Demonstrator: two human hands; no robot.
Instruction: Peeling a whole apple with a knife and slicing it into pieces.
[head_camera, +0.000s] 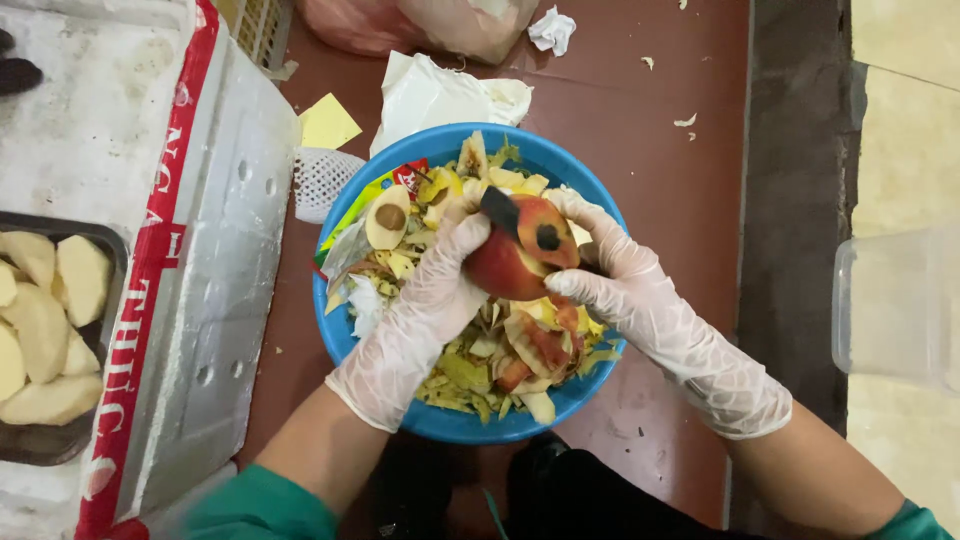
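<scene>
Apple (512, 262) between both gloved hands

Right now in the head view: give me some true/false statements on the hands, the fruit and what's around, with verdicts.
1. Both hands wear thin gloves. True.
2. The left hand and right hand hold a red fruit over a blue bowl. True.
3. The bowl is empty. False: it is full of peels.
4. The peeled pieces lie in a dark tray at left. True.
5. The fruit is fully peeled. False: most skin remains.
</scene>
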